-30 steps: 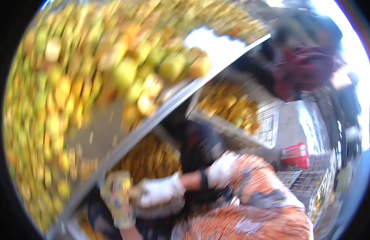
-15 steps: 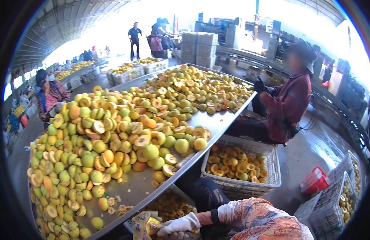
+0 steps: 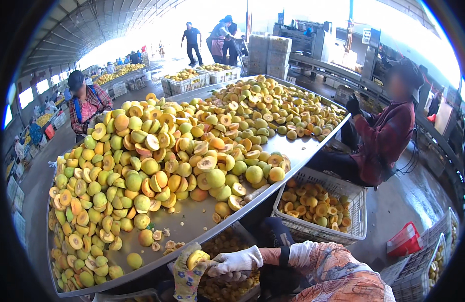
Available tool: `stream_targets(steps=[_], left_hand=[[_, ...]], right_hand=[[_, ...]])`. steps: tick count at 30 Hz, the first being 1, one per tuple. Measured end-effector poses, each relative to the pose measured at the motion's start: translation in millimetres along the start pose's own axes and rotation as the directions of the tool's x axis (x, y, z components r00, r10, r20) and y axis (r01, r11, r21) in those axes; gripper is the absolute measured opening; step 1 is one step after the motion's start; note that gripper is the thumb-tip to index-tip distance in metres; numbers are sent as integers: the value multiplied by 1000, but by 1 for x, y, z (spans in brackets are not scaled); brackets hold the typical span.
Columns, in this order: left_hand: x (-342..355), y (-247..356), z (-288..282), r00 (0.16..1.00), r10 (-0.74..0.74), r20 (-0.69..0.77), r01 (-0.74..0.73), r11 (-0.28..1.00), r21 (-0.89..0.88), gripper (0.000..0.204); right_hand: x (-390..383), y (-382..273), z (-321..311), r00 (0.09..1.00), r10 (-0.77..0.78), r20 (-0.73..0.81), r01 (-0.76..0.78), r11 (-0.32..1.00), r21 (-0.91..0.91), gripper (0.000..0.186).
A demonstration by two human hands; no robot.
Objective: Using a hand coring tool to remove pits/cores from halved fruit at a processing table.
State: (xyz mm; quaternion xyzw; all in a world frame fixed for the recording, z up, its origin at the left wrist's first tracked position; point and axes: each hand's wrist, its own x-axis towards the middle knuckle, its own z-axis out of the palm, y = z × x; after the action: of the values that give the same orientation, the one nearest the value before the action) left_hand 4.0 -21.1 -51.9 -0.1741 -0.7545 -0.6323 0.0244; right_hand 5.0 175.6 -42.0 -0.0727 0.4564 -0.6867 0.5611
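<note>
My left hand [image 3: 184,278], in a flower-patterned glove, is closed around a yellow peach half [image 3: 197,258] at the near edge of the metal table. Close beside it, touching or nearly touching the fruit, is my right hand [image 3: 238,261] in a white glove. Its fingers are curled, and whatever they may hold is hidden. Beneath both hands sits a container of cut peach pieces [image 3: 225,242], partly in shadow. A large heap of yellow-green peaches [image 3: 142,183], many halved with pits showing, covers much of the table [image 3: 192,220].
A white crate [image 3: 323,234] of halves stands right of the table, near a seated co-worker [image 3: 388,126]. Another co-worker [image 3: 86,105] is across at the left. A red container [image 3: 404,239] and more crates [image 3: 418,269] stand at lower right. Filled crates [image 3: 184,83] stand behind the table.
The view has shifted, so the table appears further right. Both hands have risen in the picture, and the left glove with its peach half shows more fully beside the right hand.
</note>
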Motion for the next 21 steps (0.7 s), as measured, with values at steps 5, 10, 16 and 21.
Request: stream_targets(steps=[5, 10, 16, 21], left_hand=[[-4, 2, 28, 977, -137, -164, -38, 644, -764, 51], [-3, -26, 28, 963, -150, -224, 4, 839, -545, 14], [5, -12, 30, 857, -311, -410, 43, 837, -546, 15], [0, -25, 44, 842, -205, -499, 2, 926, -377, 14]], right_hand=[[9, 3, -7, 990, 68, 126, -97, 967, 236, 19], [2, 2, -10, 995, -91, -48, 63, 908, -414, 34], [24, 18, 0, 959, -234, -158, 142, 884, -445, 36], [40, 48, -17, 969, -248, -7, 243, 953, -182, 28]])
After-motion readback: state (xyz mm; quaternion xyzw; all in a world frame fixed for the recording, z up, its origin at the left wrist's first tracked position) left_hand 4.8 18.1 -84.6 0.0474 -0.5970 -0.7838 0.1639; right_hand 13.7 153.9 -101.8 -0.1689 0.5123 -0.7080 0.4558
